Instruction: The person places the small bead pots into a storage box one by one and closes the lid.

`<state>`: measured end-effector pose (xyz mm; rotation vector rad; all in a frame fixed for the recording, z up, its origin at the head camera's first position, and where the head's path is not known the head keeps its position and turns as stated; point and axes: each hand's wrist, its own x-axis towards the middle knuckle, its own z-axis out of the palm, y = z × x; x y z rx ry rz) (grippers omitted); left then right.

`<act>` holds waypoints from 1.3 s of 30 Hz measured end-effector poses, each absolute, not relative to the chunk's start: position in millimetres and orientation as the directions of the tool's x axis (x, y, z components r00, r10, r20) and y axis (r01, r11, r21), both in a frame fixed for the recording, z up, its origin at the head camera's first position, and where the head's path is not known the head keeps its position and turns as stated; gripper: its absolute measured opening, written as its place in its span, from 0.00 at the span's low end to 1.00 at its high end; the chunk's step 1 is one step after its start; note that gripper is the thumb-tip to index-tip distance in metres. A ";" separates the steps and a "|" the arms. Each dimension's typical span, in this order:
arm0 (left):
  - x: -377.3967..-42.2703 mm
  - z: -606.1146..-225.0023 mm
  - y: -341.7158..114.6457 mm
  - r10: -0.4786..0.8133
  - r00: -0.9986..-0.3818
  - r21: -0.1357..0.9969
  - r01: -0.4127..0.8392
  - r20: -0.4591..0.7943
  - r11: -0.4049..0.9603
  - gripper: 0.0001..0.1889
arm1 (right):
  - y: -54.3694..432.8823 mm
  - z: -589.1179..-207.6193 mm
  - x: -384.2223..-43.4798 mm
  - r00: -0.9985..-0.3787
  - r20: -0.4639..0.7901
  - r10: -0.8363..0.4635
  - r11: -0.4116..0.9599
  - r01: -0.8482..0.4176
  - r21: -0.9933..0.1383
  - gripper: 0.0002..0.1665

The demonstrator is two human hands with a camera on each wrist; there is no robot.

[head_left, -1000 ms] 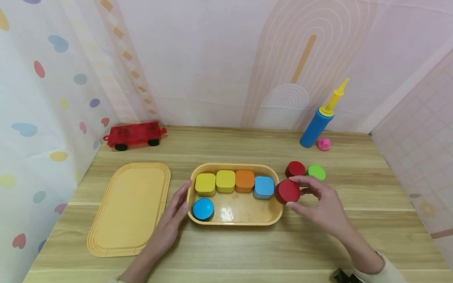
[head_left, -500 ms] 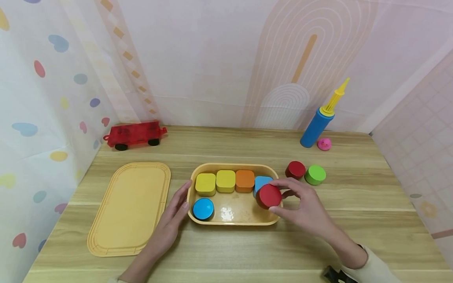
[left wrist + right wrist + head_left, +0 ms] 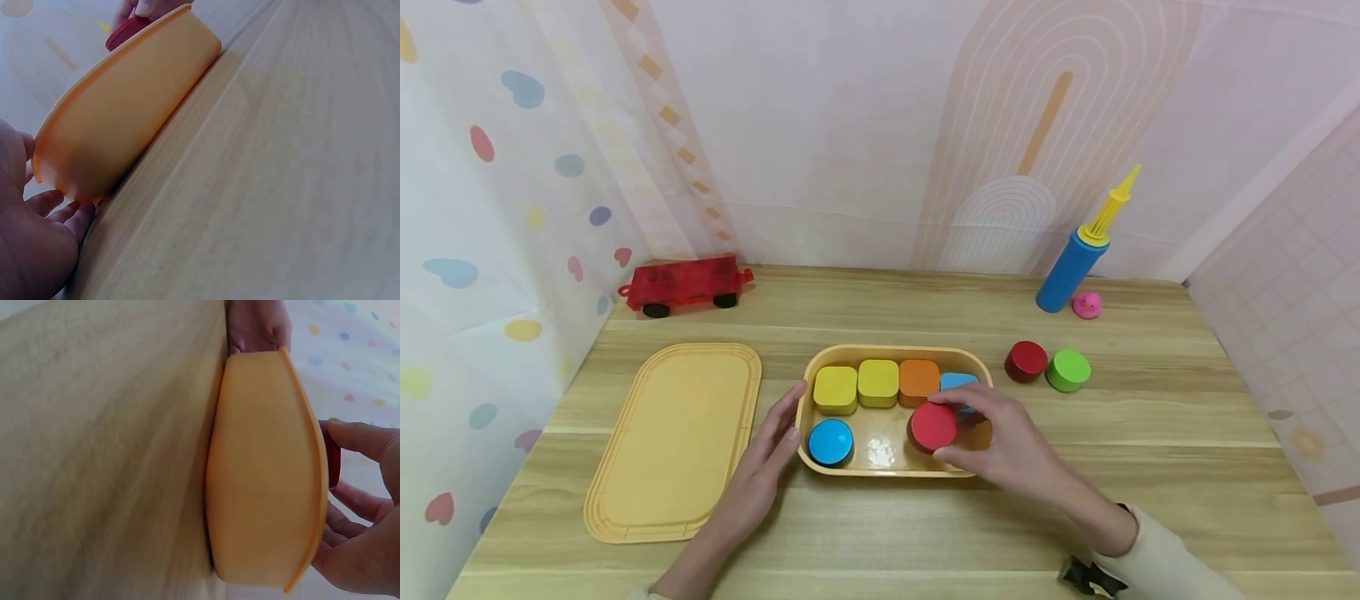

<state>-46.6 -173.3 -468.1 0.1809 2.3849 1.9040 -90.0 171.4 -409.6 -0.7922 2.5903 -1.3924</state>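
My right hand (image 3: 1017, 442) pinches a red round block (image 3: 933, 427) between thumb and fingers, over the right half of a pale orange oblong bin (image 3: 880, 473). In the right wrist view the red block (image 3: 333, 456) shows just above the bin's rim. At the bin's left end rests my left hand (image 3: 765, 458), relaxed fingers touching the outer wall. Inside, along the back, sit two yellow rounded-square blocks (image 3: 836, 390), an orange one (image 3: 919, 379) and a blue one (image 3: 956, 382), partly hidden by my right hand. A blue round block (image 3: 831, 442) lies front left.
Right of the bin stand another red round block (image 3: 1026, 361) and a green one (image 3: 1068, 370). A flat orange lid (image 3: 677, 442) lies left. Farther back are a red toy wagon (image 3: 687, 283), a blue-and-yellow hand pump (image 3: 1072, 268) and a pink toy duck (image 3: 1087, 305).
My right hand has carried the red round block leftward, from the bin's right edge to over its inside. The left hand has stayed at the bin's left end.
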 end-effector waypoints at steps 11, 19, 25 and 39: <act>-46.3 -468.6 -173.0 0.147 -0.989 0.975 0.049 0.017 0.217 0.29 | 148.2 -411.1 -93.5 -0.838 0.108 -0.535 0.483 -0.408 -0.775 0.36; -46.4 -468.7 -173.4 0.148 -0.989 0.974 0.065 0.033 0.216 0.29 | 135.1 -413.0 -95.3 -0.837 0.086 -0.541 0.489 -0.396 -0.778 0.33; -46.8 -468.8 -173.4 0.147 -0.989 0.975 0.053 0.021 0.218 0.29 | 126.0 -418.2 -98.9 -0.811 0.114 -0.574 0.446 -0.426 -0.787 0.32; -47.0 -468.2 -173.1 0.145 -0.989 0.972 0.044 0.011 0.229 0.29 | 117.1 -421.3 -105.7 -0.788 0.032 -0.615 0.466 -0.396 -0.792 0.31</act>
